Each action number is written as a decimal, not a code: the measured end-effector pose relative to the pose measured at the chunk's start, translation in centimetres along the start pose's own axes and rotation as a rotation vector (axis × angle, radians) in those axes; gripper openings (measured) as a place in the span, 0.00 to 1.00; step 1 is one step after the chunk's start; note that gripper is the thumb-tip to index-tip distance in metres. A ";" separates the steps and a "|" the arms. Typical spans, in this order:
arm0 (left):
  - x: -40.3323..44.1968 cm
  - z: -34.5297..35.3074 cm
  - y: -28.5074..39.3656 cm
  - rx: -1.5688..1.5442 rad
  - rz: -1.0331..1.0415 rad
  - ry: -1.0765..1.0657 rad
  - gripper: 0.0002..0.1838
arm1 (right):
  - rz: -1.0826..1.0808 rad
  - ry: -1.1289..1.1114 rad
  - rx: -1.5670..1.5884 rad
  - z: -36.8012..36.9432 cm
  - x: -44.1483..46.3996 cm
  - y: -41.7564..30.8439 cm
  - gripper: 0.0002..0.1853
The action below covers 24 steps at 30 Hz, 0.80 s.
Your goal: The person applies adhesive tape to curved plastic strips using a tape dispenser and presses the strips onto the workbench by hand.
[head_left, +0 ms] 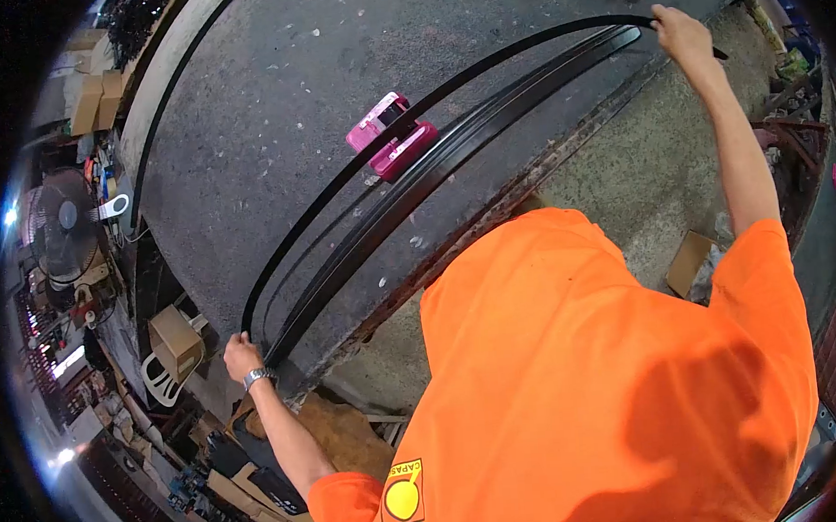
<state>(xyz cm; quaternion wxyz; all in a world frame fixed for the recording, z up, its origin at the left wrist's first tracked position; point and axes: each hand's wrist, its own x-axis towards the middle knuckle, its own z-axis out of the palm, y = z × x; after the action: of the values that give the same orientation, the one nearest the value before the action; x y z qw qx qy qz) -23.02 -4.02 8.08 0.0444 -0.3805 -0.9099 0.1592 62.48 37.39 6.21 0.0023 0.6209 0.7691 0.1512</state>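
Note:
A long black flexible strip arches above the dark worktop. My left hand, with a watch on its wrist, is closed around the strip's near-left end. At the far right, my right hand grips it close to the other end, and a short piece sticks out past the hand. Beneath the strip, a long glossy black profile lies along the worktop's front edge. A pink case sits behind the profile, partly hidden where the strip crosses over it.
Another thin black strip runs along the worktop's far-left edge. A fan and a cardboard box stand to the left. An open carton rests on the floor at right. Clutter fills the lower left.

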 end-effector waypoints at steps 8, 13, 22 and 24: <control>0.5 -1.6 9.0 -0.083 0.217 0.119 0.10 | 0.266 -0.218 -0.163 -1.3 -4.0 10.2 0.16; 1.4 -6.3 9.1 -0.120 0.160 0.254 0.11 | 0.256 -0.055 -0.116 -4.2 -7.3 14.3 0.12; 4.8 -8.9 -0.3 0.074 -0.002 0.154 0.14 | 0.124 -0.097 0.010 -5.2 -3.7 1.7 0.10; 5.2 -7.8 -2.4 0.109 -0.040 0.107 0.14 | 0.047 -0.012 0.050 -2.6 -2.5 -0.9 0.09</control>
<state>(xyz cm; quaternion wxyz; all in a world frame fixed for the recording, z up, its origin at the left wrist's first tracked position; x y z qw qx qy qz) -26.74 0.07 16.05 0.1167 -0.3674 -0.9035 0.1873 61.74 34.21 8.07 -0.0121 0.6397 0.7578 0.1281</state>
